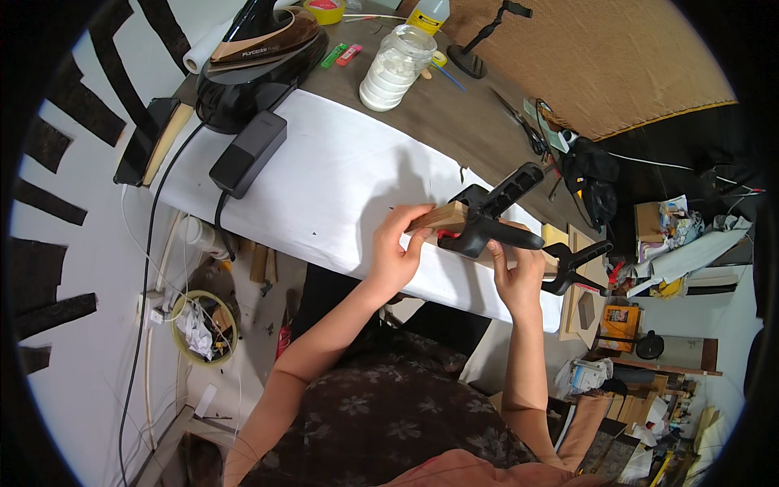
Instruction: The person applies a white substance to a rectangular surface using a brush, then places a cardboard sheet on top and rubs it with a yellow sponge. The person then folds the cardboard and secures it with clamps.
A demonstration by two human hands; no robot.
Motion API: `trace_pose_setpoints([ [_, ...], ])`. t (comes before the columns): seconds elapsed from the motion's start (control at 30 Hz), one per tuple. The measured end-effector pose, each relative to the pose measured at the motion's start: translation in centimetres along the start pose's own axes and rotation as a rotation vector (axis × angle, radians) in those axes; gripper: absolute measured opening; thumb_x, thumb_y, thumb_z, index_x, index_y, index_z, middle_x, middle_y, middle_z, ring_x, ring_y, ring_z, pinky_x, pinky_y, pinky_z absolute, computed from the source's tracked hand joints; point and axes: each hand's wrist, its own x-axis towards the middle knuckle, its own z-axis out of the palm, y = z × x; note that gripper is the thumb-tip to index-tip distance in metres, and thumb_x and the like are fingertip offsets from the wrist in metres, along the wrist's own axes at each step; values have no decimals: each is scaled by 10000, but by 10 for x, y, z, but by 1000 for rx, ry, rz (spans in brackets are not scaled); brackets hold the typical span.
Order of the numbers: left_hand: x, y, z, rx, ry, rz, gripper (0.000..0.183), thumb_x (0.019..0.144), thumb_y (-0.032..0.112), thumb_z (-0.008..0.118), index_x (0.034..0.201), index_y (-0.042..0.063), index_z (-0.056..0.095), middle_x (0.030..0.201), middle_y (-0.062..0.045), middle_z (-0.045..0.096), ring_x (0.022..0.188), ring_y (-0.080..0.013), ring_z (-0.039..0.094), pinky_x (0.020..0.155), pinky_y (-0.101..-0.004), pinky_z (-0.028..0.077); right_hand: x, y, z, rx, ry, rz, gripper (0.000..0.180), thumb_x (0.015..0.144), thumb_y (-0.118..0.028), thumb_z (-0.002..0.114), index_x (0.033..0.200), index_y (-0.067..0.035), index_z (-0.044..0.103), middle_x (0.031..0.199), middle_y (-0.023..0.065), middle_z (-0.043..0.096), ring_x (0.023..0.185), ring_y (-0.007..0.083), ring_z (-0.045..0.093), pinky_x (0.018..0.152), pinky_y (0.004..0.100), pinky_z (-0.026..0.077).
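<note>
Between my two hands a stack of wooden strips (449,215) is held up over a white sheet (328,176) on the table. My left hand (398,243) pinches its left end between thumb and fingers. Farther along, my right hand (520,271) grips the wood from the near side, its fingers partly hidden. A black plastic spring clamp (487,219) bites on the wood between my hands, with a red pad showing at its jaw. A second black spring clamp (575,268) sits on the stack's right end, beyond my right hand.
A steam iron (261,55) and a black power adapter (248,152) occupy the table's left side. Behind the sheet are a jar of white material (398,70), a bottle (429,15), a small black stand (467,61) and scissors (523,122). A waste bin (204,329) stands below left.
</note>
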Motion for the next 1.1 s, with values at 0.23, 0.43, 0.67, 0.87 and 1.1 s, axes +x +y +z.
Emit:
trace_pose_setpoints([
  [0.23,-14,-2,16,123,157,177,367,926,-87,643,1279,7,681,1232,-201,697,1039,-297,724,845,-353,606,-8,7,12,-74,124,-105,404,821,-23,782,1221,-49,729,1075,93,725,919,266,657,832,370,501],
  [0.43,-16,-8,17,121,155,168,362,924,-78,657,1274,9,689,1238,-199,698,1071,-309,714,879,-356,582,-5,9,11,-69,129,-136,503,748,11,789,1243,-49,722,1085,100,712,917,272,654,831,381,505],
  [0.67,-15,-14,10,92,57,30,404,952,-122,574,1341,-28,626,1268,-151,650,1120,-202,652,966,-307,532,-14,2,7,-167,130,-113,589,801,-138,807,1357,-58,632,1259,98,679,1147,268,640,1039,450,461],
  [0.87,-8,-14,2,-126,-18,-25,384,962,-124,558,1342,-79,591,1258,-118,608,1105,-183,644,983,-291,516,-37,8,-14,15,342,171,595,848,-195,780,1369,4,573,1270,166,653,1203,321,610,1134,517,420],
  [1.1,-8,-23,-10,16,-47,20,366,966,-118,564,1329,-83,587,1296,-118,605,1192,-207,608,1064,-368,478,-32,29,-12,56,203,127,279,837,-95,757,1082,11,677,976,122,648,1009,326,627,1065,495,470],
])
